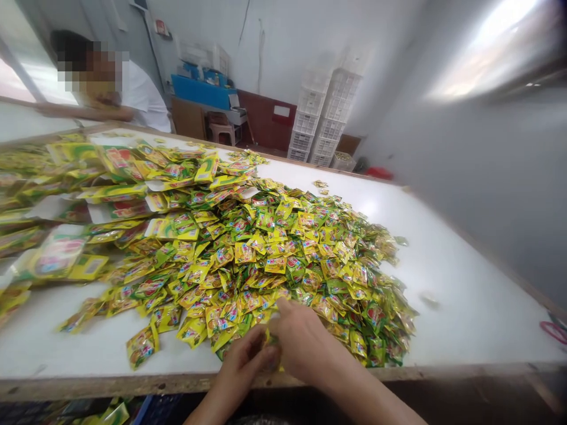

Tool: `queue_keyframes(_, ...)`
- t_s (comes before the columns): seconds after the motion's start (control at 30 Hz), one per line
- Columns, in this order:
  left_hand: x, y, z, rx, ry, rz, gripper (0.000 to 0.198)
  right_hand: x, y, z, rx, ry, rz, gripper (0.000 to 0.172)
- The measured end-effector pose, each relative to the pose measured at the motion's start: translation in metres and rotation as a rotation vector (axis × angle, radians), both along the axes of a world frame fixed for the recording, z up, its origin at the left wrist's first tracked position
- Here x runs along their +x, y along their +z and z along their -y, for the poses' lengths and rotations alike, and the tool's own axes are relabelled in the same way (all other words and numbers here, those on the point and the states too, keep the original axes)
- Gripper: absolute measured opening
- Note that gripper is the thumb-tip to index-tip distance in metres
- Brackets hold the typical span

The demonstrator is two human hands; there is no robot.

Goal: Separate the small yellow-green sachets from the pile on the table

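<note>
A big heap of small yellow-green sachets [283, 248] covers the middle of a white table [452, 295]. At the heap's near edge my two hands meet over the packets. My left hand [245, 357] has its fingers pinched on a few sachets near the table's front rim. My right hand [305, 342] lies palm down beside it, fingers curled onto the same bunch of sachets. What sits under my right palm is hidden.
Larger yellow-green flat cartons [115, 195] are piled at the table's left. Another person [133, 97] leans on the far left corner. White crates [323, 118] are stacked against the back wall beside a blue box and a pink stool. A wooden rim [133, 386] edges the table.
</note>
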State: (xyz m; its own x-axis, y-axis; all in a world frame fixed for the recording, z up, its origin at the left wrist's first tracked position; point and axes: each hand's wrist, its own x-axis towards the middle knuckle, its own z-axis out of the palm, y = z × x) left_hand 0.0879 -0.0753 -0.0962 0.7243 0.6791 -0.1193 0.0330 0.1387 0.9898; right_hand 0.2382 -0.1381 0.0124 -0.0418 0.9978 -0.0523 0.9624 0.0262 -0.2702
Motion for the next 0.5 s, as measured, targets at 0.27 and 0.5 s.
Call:
queue_keyframes(0.27, 0.0, -0.004, -0.001, -0.061, -0.002, 0.048, 0.027, 0.02, -0.031, 0.003, 0.197, -0.007, -0.262, 0.018)
queue_keyframes(0.5, -0.004, -0.001, -0.002, 0.017, -0.002, -0.078, 0.04, 0.02, -0.039, 0.015, 0.062, 0.078, -0.368, 0.017)
